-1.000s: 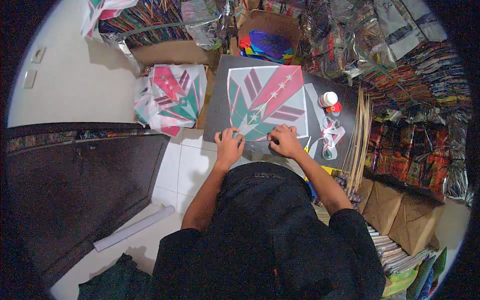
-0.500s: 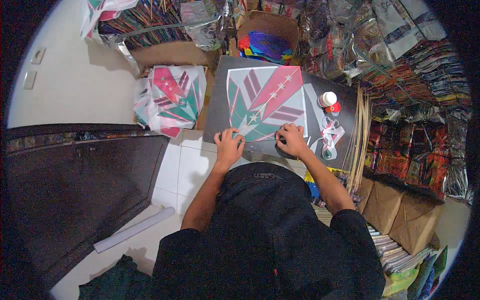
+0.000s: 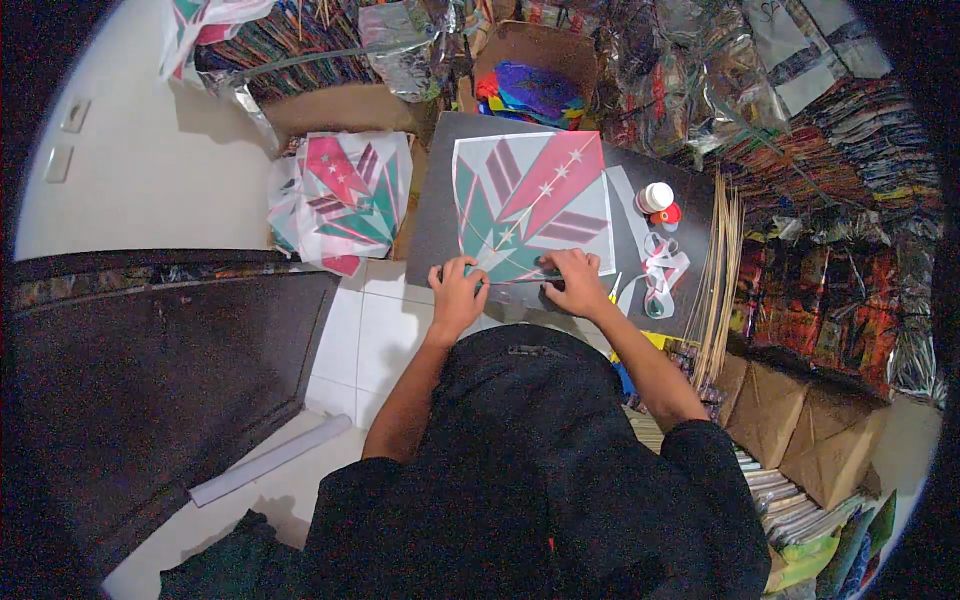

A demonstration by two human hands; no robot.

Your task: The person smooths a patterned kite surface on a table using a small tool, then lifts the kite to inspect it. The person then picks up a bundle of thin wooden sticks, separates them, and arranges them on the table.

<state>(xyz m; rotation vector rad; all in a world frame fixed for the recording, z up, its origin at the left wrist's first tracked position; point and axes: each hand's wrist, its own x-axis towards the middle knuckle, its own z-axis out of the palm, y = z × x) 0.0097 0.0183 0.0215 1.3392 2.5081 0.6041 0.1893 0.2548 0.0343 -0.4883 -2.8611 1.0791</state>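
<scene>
A kite (image 3: 540, 205) of thin printed sheet, red, green and white with star shapes, lies on a dark tabletop. A thin light stick, apparently bamboo, runs diagonally along it. At its near left corner is my left hand (image 3: 460, 298), fingers bent and closed on the edge. My right hand (image 3: 578, 283) pinches the near edge further right, thumb beneath and fingers above. The fingertips partly hide that edge. A dark thin line stretches along the edge between both hands.
Right of the kite stand a white-lidded jar (image 3: 657, 196), a red cap-like item (image 3: 667, 215) and curled paper offcuts (image 3: 663, 275). Bamboo sticks (image 3: 722, 275) line the table's right side. More printed kite sheets (image 3: 345, 195) hang over a box on the left. Packed bundles (image 3: 820, 300) crowd the right.
My right hand has slid slightly left along the kite's near edge, and its fingers have flattened somewhat. The left hand stays at its corner.
</scene>
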